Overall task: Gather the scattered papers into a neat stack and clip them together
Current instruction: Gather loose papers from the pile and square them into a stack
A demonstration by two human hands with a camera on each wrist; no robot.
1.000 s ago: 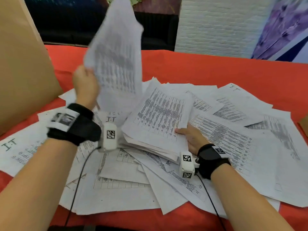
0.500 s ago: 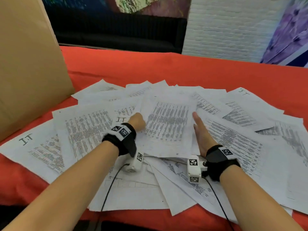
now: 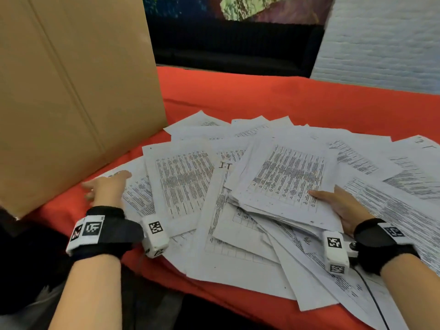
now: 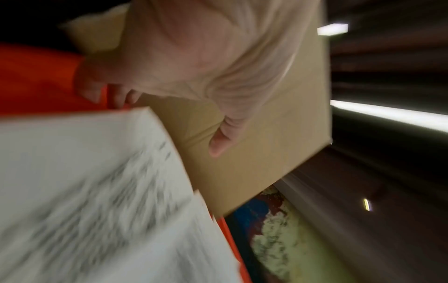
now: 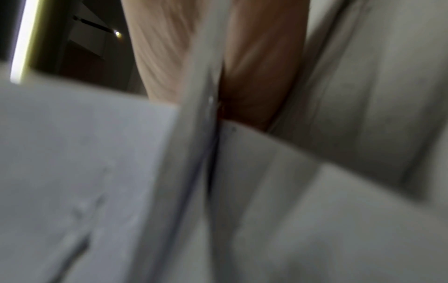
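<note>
Printed white papers [image 3: 183, 182] lie fanned over a red tablecloth [image 3: 262, 98]. A thicker gathered stack [image 3: 285, 177] sits slightly raised in the middle. My right hand [image 3: 338, 203] grips its near right corner, thumb on top and fingers hidden beneath; in the right wrist view the stack's edge [image 5: 201, 114] runs across my palm [image 5: 254, 67]. My left hand [image 3: 104, 184] reaches out to the far left with fingers extended, holding nothing, just over the leftmost sheet [image 3: 135, 186] beside the cardboard. The blurred left wrist view shows this hand [image 4: 169, 76] above that sheet's corner [image 4: 84, 181]. No clip is in view.
A tall brown cardboard panel [image 3: 71, 91] stands at the left, close to my left hand, and it also fills the background of the left wrist view [image 4: 266, 143]. Bare red cloth lies beyond the papers. Several sheets overhang the table's near edge [image 3: 238, 282].
The sheets my left hand held up a second ago now lie on the stack, and that hand has swung left toward the cardboard. My right hand went from lying flat beside the stack to gripping its corner.
</note>
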